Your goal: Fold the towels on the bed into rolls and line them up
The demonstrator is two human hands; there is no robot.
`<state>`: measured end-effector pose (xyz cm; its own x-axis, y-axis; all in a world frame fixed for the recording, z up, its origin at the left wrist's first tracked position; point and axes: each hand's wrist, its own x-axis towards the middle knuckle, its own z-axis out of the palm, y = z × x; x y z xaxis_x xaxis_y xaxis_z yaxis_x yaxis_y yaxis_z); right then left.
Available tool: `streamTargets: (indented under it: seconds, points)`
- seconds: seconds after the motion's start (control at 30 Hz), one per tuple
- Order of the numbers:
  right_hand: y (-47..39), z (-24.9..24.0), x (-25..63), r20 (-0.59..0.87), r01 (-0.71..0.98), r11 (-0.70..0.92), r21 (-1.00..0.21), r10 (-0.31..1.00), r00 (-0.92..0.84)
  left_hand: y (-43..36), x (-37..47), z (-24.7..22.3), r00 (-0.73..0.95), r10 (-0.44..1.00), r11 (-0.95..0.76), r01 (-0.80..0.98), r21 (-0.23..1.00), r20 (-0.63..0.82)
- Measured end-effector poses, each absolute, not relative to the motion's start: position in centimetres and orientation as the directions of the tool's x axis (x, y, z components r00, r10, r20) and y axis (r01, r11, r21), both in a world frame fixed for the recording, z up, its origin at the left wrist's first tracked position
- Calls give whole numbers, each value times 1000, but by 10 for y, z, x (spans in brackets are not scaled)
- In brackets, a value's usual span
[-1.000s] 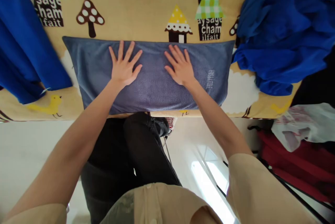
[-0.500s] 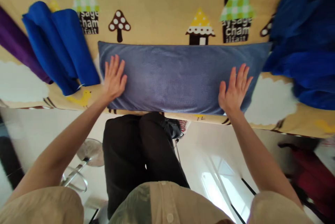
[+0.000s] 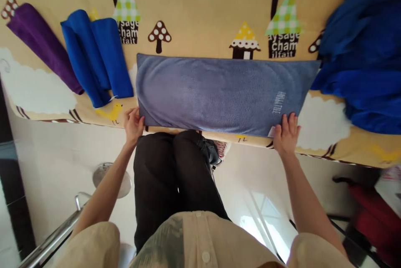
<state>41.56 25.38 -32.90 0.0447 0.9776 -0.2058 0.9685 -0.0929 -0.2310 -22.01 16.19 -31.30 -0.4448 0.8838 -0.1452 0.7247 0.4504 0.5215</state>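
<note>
Head view: towel (image 3: 213, 92) spans left grip (image 3: 133, 126) to right grip (image 3: 286, 135).

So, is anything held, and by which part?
The left hand seems to pinch the grey cloth by its near left corner; the right hand rests on it.

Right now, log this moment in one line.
left hand: at near left corner of towel | right hand: on near right corner | towel: flat, lettering at right | left: folded blue cloth, purple cloth | right: crumpled blue cloth

"aysage cham ilfait" — tablecloth (image 3: 203, 13), partly legible "HAPPY" — blue-grey towel (image 3: 213, 92)
</note>
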Motion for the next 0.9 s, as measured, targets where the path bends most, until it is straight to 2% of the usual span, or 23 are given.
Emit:
streamTargets:
  seconds: [0.1,0.17,0.3,0.4,0.47,0.6,0.77,0.9]
  points:
    - [257,-318,395,-145,968,-110,-225,986,79,154,-225,-310,-426,889,446,730,518,-166]
    - [267,-303,374,-117,965,-71,-251,992,43,153,-228,-310,-431,890,443,744,501,-149]
    - [315,-270,322,-91,924,102,-367,985,-144,147,-234,-307,-392,907,418,778,469,-157]
    - [369,-260,279,-107,902,218,-374,956,-275,138,-241,-300,-338,929,370,842,392,-151]
    - [404,-260,249,-119,884,280,-375,931,-346,132,-245,-296,-265,947,316,871,376,-182]
    - [439,-260,184,-98,832,415,-369,872,-479,129,-241,-296,-75,959,191,884,427,-274]
    - [379,-265,128,-43,685,606,-404,735,-677,141,-225,-314,-46,965,154,897,414,-260]
    - [306,-292,143,-149,594,644,-482,608,-780,141,-221,-325,-152,960,240,881,408,-236]
